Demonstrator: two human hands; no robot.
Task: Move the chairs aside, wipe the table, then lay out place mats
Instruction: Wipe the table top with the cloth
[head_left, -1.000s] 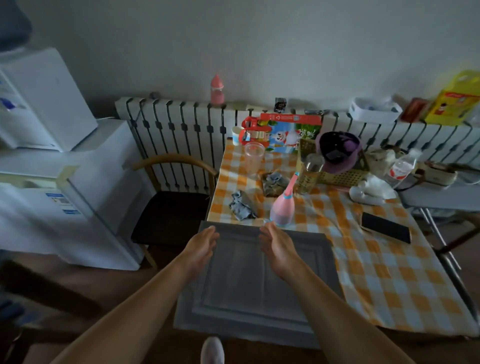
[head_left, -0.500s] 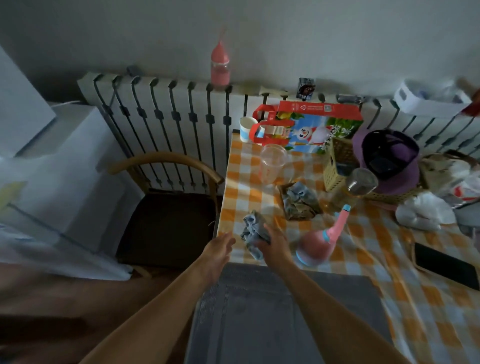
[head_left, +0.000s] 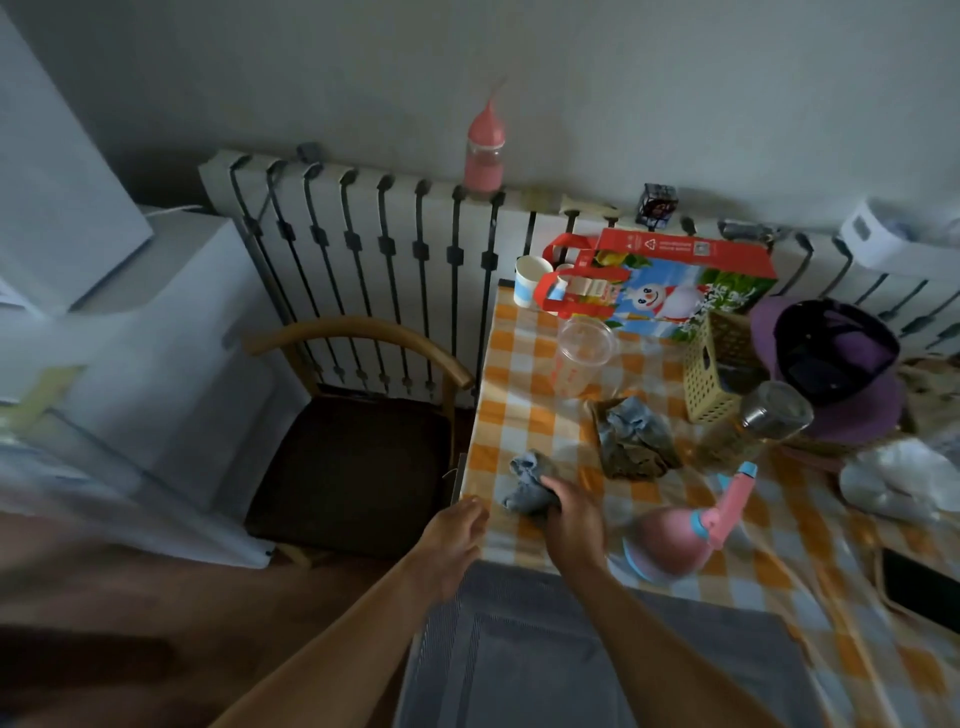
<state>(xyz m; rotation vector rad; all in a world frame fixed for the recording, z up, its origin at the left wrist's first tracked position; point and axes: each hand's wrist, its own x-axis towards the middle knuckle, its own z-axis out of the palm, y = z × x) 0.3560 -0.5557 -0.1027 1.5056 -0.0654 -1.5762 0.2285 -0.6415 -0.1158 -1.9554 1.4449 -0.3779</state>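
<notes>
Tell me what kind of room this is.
Probably a home dining corner: a table under an orange checked tablecloth, a wooden chair beside it, a white radiator along the wall.

Crumpled grey cloth (head_left: 527, 486) on checked table (head_left: 524, 415); grey place mat (head_left: 597, 660) nearer.
</notes>
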